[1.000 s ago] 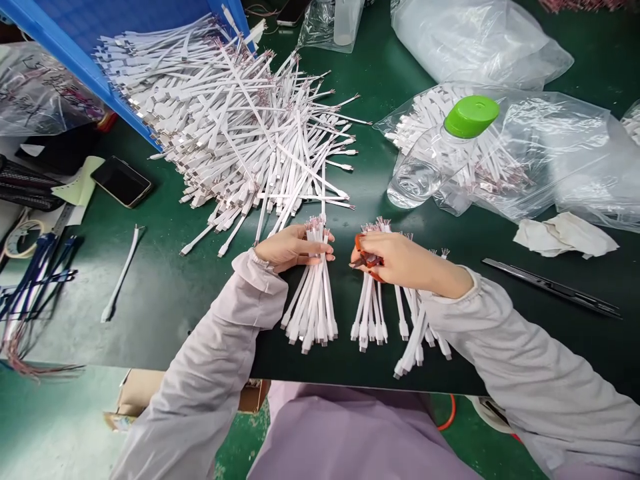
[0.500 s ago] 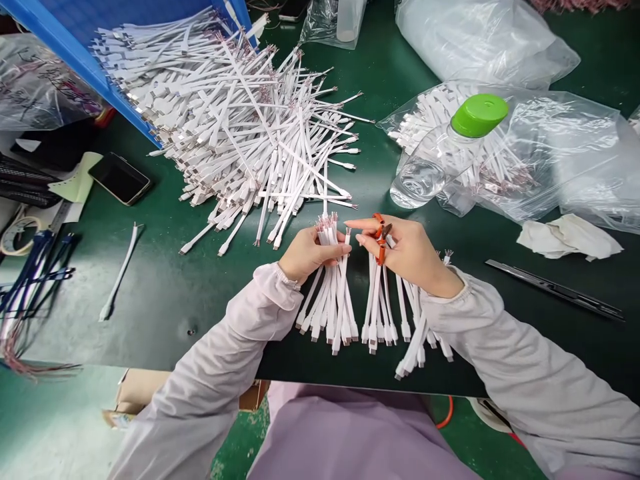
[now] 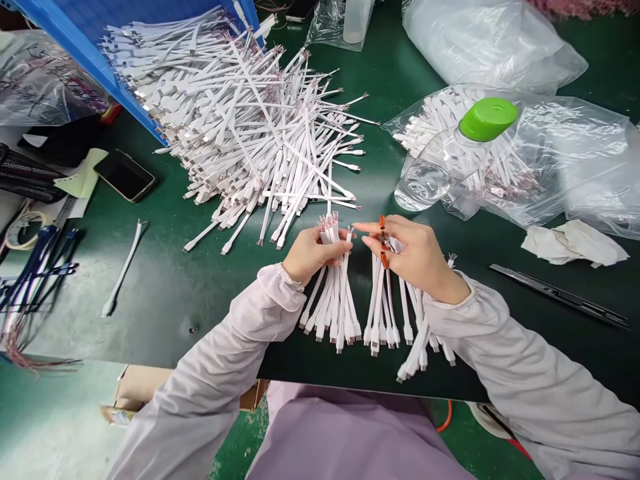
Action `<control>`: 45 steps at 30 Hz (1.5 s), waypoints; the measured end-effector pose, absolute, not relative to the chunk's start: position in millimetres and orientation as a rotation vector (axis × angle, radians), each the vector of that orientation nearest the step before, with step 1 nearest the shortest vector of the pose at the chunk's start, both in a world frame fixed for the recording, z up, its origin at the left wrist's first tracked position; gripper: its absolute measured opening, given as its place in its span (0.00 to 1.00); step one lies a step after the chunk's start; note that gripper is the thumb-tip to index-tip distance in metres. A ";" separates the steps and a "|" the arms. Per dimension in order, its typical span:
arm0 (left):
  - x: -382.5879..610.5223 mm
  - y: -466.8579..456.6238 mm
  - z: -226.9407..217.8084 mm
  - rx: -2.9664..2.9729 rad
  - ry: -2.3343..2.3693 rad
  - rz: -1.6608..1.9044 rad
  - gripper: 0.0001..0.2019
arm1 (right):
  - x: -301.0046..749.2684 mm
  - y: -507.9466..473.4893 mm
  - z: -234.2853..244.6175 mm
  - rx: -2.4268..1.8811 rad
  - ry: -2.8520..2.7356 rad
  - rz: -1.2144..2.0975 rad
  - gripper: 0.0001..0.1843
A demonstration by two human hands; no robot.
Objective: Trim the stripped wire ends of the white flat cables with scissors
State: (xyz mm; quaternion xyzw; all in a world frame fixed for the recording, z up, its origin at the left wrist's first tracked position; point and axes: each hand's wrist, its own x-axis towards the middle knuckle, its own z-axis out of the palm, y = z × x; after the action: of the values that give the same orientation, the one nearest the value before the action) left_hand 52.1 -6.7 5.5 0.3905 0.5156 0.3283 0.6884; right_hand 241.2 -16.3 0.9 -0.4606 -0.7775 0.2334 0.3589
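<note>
My left hand point(image 3: 313, 255) is closed around a bundle of short white USB cables point(image 3: 333, 303). Their stripped wire ends stick up above my fingers, and their plugs fan out below on the table. One cable at the right of the bundle stands slightly apart near my thumb. My right hand point(image 3: 417, 257) grips a small orange-handled tool point(image 3: 384, 259) with a dark metal middle; its working tip cannot be made out. The right index finger points toward that single cable's frayed end. More white cables point(image 3: 383, 310) lie under and beside my right hand, partly hidden by it.
A large heap of white cables point(image 3: 240, 127) spills from a blue bin point(image 3: 75, 50). A green-capped bottle point(image 3: 430, 177) stands by plastic bags of cables point(image 3: 560, 153). A utility knife point(image 3: 557, 295) lies right; a phone point(image 3: 125, 175) and a lone cable point(image 3: 123, 270) lie left.
The orange-handled tool has turned slightly in my right hand. The whole view has shifted a little; my left hand keeps its hold on the bundle.
</note>
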 end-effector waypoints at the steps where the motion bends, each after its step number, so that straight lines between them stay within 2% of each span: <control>1: 52.3 -6.7 5.8 0.864 1.156 0.742 0.10 | 241.2 -16.5 1.9 -1.206 -1.991 0.618 0.11; 4: 52.9 -6.4 6.4 0.846 1.167 0.787 0.11 | 239.3 -19.7 10.4 -1.281 -1.873 0.831 0.13; 6: 53.3 -5.9 5.8 0.846 1.180 0.834 0.12 | 235.5 -24.3 19.0 -1.282 -1.761 1.134 0.17; 10: 54.1 -5.4 1.7 0.875 1.204 0.906 0.11 | 222.1 -36.4 28.2 -1.229 -1.435 1.788 0.19; 13: 54.6 -5.8 -1.0 0.887 1.226 0.934 0.11 | 214.0 -42.4 22.6 -1.190 -1.221 2.009 0.19; 18: 54.8 -5.4 -1.1 0.897 1.216 0.933 0.11 | 211.6 -43.7 12.7 -1.188 -1.146 2.058 0.16; 37: 53.8 -4.3 -3.5 0.913 1.216 0.930 0.10 | 206.5 -45.4 14.2 -1.223 -1.170 1.961 0.19; 45: 53.8 -4.5 -3.1 0.933 1.225 0.931 0.12 | 204.9 -45.9 16.4 -1.167 -1.091 2.055 0.18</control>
State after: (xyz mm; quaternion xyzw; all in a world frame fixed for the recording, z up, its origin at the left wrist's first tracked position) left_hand 53.8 -4.5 -3.1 0.4061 0.5330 0.4053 0.6218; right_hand 204.9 -45.9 16.4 -0.4323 -0.4041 0.7609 0.2661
